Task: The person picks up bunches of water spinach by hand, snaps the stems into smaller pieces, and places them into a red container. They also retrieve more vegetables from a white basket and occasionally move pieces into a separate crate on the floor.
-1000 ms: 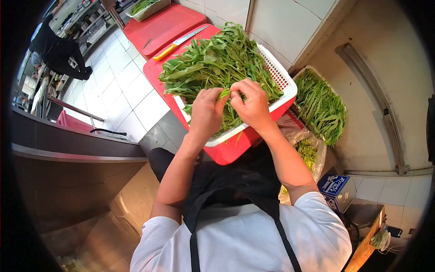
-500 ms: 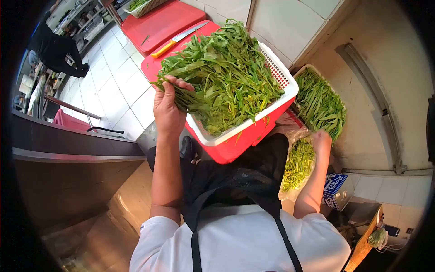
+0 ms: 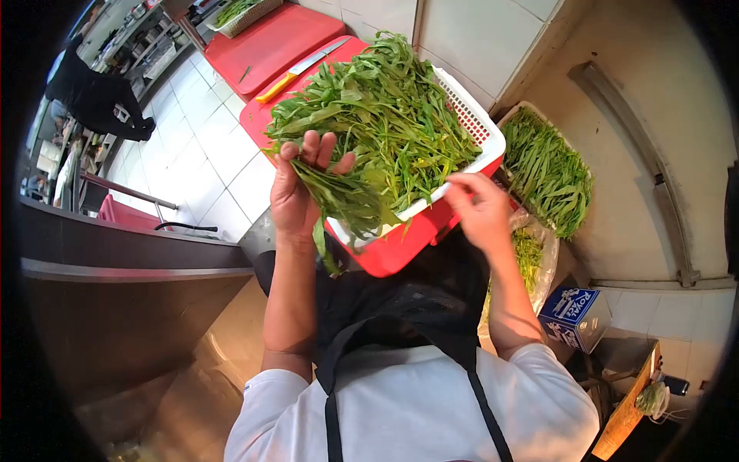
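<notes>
In the middle of the frame, left of centre, we see the left hand (image 3: 296, 192) holding a bunch (image 3: 346, 204) of leafy greens; its fingers are raised and parted, palm up, and the leaves hang over the near rim of the white basket (image 3: 497, 148). The right hand (image 3: 483, 212), right of centre, is half-curled by the basket's rim; we cannot tell whether it pinches anything or touches the rim. Between and beyond the hands, a heap (image 3: 377, 108) of the same greens rises above the basket, which rests on a red box (image 3: 392, 258).

At the heap's upper left, on the red surface, we find a knife (image 3: 277, 88) with a yellow handle; we can make out no writing on its blade. Further to the upper left lies a red lid (image 3: 281, 42), with a crate (image 3: 245, 19) of greens beyond it.

Right of centre we see a tub (image 3: 545, 173) of greens, and below it a clear bag (image 3: 527, 258) of cut pieces. At the lower right stands a tin (image 3: 573, 316) reading "Royal Ace" in white on blue; its smaller lettering is too small for us to read. At the upper left is a person (image 3: 96, 96) in dark clothes.
</notes>
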Demonstrator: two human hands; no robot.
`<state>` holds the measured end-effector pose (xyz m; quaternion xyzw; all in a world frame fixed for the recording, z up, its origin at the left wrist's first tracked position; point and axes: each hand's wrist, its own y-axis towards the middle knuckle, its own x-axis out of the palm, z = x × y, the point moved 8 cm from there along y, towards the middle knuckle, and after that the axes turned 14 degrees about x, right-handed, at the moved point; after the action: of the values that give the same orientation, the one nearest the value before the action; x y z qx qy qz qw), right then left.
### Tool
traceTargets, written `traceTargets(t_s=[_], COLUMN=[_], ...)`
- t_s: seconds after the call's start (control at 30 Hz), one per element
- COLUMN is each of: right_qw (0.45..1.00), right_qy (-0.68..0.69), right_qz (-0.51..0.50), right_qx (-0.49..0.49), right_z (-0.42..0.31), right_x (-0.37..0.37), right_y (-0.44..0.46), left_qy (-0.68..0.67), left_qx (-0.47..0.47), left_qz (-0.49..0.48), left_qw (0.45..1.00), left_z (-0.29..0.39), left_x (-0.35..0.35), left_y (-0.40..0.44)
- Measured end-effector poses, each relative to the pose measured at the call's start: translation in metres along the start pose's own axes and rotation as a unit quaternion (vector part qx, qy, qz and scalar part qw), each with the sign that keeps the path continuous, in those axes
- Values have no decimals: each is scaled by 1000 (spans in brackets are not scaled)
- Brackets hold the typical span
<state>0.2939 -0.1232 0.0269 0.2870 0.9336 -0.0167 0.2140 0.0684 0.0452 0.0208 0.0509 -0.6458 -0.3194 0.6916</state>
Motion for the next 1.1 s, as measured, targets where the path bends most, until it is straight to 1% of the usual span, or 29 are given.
traceTargets(t_s=[0.03,0.07,0.17,0.27,0.37,0.6,0.7,0.77,0.83,0.9,0.97,1.0,1.03,1.07,1.1], right_qw=[999,996,987,980,979,993,995,992,990,974,954,933,919,903,898], right_qy=[-11,8,2,13,-15,47,102,117,70,82,47,46,-21,-78,-134], right_qz=[-13,-26,-58,-113,-87,-91,-19,33,110,187,273,323,350,375,371], right_qx=[-45,-84,-149,-161,-182,-53,9,29,50,96,117,152,181,196,192], right_z=[-32,-49,-76,-79,-79,-37,-10,13,42,90,138,172,203,221,256], right_x=[19,37,73,93,88,47,5,-30,-66,-104,-149,-172,-196,-213,-229], right_y=[2,3,7,6,5,3,-1,-3,-8,-21,-41,-55,-69,-86,-100], left_qy=[5,10,20,25,26,-32,-31,-25,-34,-31,-24,20,11,2,-38], left_qx=[0,-1,1,7,9,17,25,33,36,42,37,45,45,39,-5], left_qz=[1,2,7,6,8,31,34,34,29,40,68,58,71,106,67], left_qw=[1000,1000,1000,1000,1000,999,999,999,998,998,997,997,996,994,997], left_z=[-1,-2,0,5,8,0,1,6,9,13,15,22,24,28,21], left_x=[1,2,4,4,-4,-9,-12,-14,-18,-22,-27,-36,-44,-59,-48], left_y=[-2,-3,-7,-8,-7,-2,-1,0,-1,-2,-5,-6,-7,-10,-6])
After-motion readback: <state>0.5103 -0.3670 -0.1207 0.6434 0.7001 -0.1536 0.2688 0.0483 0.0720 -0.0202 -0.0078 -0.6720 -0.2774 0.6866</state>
